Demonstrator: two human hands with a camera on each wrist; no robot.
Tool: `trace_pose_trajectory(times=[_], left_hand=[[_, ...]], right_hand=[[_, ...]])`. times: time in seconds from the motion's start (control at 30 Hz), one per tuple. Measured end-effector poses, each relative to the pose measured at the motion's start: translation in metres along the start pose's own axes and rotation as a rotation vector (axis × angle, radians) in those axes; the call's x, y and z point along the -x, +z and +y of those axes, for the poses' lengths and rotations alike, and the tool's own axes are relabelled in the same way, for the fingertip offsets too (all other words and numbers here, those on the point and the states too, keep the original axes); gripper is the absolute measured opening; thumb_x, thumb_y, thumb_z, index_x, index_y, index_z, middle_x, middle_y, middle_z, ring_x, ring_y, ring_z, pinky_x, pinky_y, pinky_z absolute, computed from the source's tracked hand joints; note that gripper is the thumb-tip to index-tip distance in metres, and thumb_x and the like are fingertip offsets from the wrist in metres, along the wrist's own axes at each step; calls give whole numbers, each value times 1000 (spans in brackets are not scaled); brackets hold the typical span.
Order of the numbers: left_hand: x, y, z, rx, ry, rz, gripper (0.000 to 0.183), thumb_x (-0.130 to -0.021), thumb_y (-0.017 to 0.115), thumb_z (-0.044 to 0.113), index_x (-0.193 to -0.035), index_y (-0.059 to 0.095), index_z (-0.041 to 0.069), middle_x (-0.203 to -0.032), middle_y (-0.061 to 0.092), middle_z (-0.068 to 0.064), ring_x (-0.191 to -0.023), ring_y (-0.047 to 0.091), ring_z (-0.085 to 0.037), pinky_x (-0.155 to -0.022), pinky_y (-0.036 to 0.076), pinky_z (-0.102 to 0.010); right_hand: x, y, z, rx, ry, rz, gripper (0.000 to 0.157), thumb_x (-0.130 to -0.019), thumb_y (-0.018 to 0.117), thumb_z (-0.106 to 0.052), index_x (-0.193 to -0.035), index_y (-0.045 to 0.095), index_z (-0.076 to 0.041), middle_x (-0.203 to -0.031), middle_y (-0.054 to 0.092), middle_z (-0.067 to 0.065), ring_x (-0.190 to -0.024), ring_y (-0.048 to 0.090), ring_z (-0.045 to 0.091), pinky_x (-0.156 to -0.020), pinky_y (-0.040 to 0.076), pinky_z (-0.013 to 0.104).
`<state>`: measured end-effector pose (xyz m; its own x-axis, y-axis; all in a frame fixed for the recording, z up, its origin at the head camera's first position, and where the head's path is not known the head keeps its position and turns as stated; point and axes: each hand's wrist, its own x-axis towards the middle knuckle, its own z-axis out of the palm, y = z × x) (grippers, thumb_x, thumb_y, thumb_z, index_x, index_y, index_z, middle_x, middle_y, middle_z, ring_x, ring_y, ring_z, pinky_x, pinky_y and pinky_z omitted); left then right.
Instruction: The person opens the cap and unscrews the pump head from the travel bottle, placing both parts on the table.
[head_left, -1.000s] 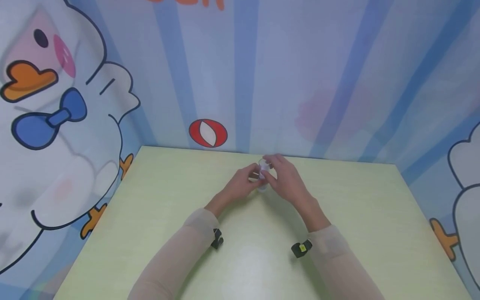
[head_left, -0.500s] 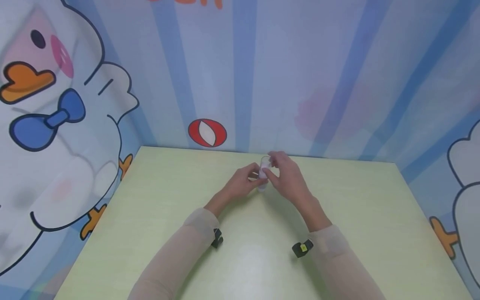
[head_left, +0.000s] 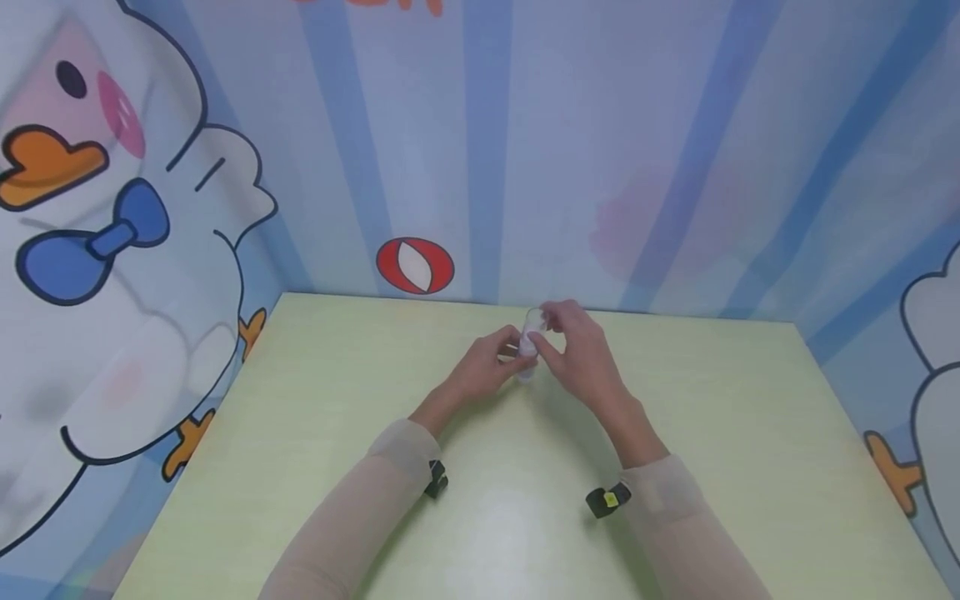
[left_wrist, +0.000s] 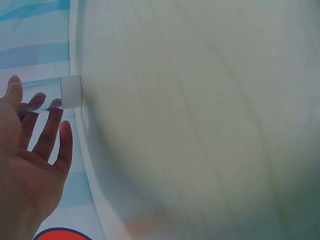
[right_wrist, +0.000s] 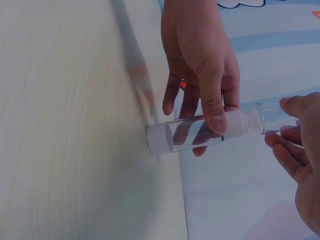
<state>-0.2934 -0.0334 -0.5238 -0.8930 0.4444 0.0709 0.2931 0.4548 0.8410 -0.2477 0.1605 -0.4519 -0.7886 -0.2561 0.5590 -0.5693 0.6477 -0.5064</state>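
A slim clear pump bottle (right_wrist: 172, 136) with a white base and white collar stands upright near the table's far edge. Thumb and fingers of my left hand (head_left: 480, 367) grip it just below the collar. In the left wrist view its white base (left_wrist: 71, 91) shows past the fingertips of the left hand (left_wrist: 30, 175). Above the collar, my right hand (head_left: 581, 358) pinches a clear cap (right_wrist: 269, 119) between thumb and fingers. In the right wrist view the cap's open rim is right at the white nozzle top (right_wrist: 252, 120), in line with the bottle.
The pale yellow-green table (head_left: 495, 508) ends at a backdrop (head_left: 562, 167) with blue stripes and cartoon birds, close behind the hands. Black wrist cameras sit at the left cuff (head_left: 437, 479) and the right cuff (head_left: 607, 500).
My right hand has moved slightly up and to the right, and the clear cap has risen along the bottle's top. The left hand has stayed in place with the bottle.
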Motion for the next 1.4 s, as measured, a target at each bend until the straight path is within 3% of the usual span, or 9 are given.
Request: trace_pose_trajectory(times=[0.4,0.73,1.4], left_hand=[[-2,0,-1,21,-5,2,28,-101,73,41,-120,62,24,-128,71,7,-126,67,-23,-106,56,-47],[-2,6,-3,54,19,-14,26,-102,74,36,-121,63,22,-125,72,5,-123,69,-22,-106,56,-44],[0,1,-2,6,15,4,24,-101,74,36,-117,62,23,-128,72,4,-122,69,-22,-106,56,-43]], right_hand=[[2,-9,1,0,-3,38,41,-97,79,-11,-132,62,2,-110,64,17,-98,66,33,-85,59,47],[10,-10,15,19,9,87,39,-95,79,-10,-129,63,0,-105,63,15,-95,64,32,-85,57,48],[20,-6,35,23,40,134,36,-92,81,-6,-122,63,4,-103,64,18,-93,64,34,-83,58,47]])
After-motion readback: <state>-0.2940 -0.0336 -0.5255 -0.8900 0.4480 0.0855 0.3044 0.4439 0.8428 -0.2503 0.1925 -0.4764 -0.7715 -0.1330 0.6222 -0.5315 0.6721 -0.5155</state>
